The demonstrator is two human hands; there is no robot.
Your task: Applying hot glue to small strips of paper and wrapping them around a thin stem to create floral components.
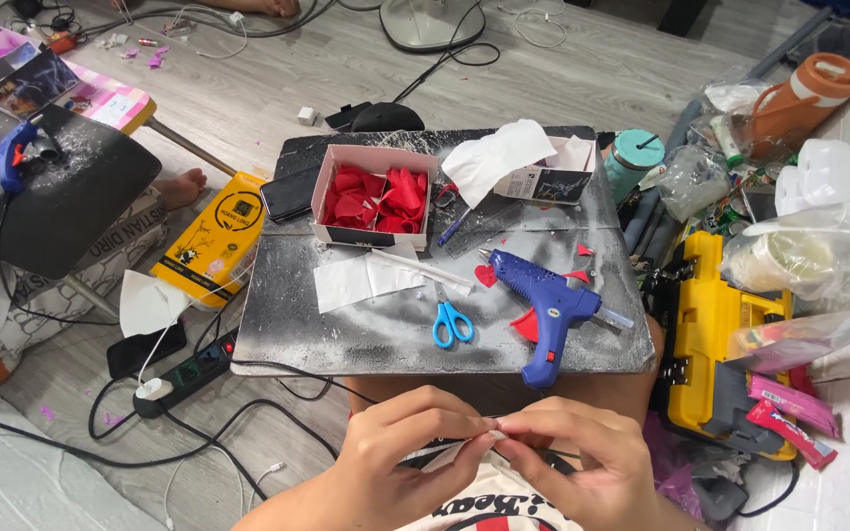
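Hands meet low in the view, close to the person's chest: the left hand [400, 457] and the right hand [582, 462] come together fingertip to fingertip, both in a narrow pinching grip on a thin pale stick-like piece [492, 425] that runs between them. Its far ends are hidden by the fingers, so what it is made of I cannot tell.

Beyond the hands lies a dark square worktop [346, 329], its surface dusted with a grey-white mottled film, its near edge straight and just above the knuckles. On it rest a blue plastic hot-glue gun [548, 305] with a translucent glue stick at the back, small scissors with light blue loop handles [453, 322], a flat creased sheet of white paper [361, 280], and an open pale pink cardboard box [325, 187] filled with curled red petals [381, 202]. A crumpled white tissue [499, 157] lies at the far edge, and small red heart-shaped cutouts [486, 276] sit beside the gun's nozzle.

To the right, touching the worktop's side, stands a yellow hard-plastic toolbox [705, 324]. On the wooden floor to the left lie a black power strip [194, 369] and looping black cables [130, 457]. Bare worktop shows along the near left part, between the paper and the edge.
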